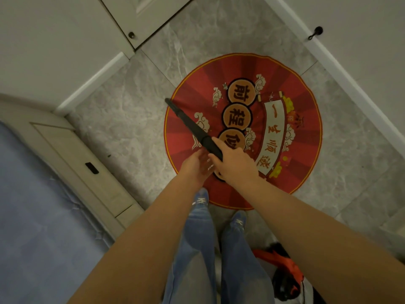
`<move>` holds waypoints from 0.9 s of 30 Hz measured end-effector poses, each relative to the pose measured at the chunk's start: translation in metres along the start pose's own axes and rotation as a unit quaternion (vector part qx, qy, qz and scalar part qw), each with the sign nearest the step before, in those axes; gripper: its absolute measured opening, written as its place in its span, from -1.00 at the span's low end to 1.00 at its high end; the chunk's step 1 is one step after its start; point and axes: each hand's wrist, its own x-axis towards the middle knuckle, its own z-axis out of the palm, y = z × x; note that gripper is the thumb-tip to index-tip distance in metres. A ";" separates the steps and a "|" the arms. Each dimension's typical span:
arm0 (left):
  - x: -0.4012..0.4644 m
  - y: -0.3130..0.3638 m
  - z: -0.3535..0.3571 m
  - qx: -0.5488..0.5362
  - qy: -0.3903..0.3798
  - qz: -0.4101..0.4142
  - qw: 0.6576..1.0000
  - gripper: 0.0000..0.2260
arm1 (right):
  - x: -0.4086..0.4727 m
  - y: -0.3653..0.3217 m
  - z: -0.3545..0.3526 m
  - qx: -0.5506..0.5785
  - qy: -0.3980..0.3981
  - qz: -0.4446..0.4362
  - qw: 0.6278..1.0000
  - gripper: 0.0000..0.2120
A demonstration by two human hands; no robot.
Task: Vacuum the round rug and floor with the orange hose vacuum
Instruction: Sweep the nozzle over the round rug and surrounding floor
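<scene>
A round red rug [306, 119] with gold trim and printed characters lies on the grey marble floor [131, 110]. A black vacuum wand [192, 126] slants up and to the left, its tip over the rug's left edge. My right hand [232, 163] is shut around the wand's near end. My left hand [194, 165] sits just left of it, cupped at the wand's base; its grip is partly hidden. The orange and black vacuum body [282, 273] rests on the floor at the lower right, behind my right forearm.
My feet in blue shoes [201, 197] stand at the rug's near edge. White cabinet doors with dark knobs [131, 35] are at the top left, a white baseboard [341, 69] runs along the right, and a wooden door threshold [87, 163] lies at the left.
</scene>
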 end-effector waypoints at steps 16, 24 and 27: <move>-0.002 0.018 -0.014 -0.019 -0.021 -0.017 0.999 -0.65 | 0.006 0.003 0.000 0.048 0.027 0.031 0.998 -0.47; 0.002 0.015 -0.004 -0.012 -0.060 -0.015 0.998 -0.63 | 0.011 0.036 -0.024 0.077 0.051 0.060 0.994 -0.45; 0.000 0.009 0.003 -0.004 -0.061 -0.020 0.998 -0.63 | 0.000 0.052 -0.024 0.082 0.069 0.061 0.992 -0.48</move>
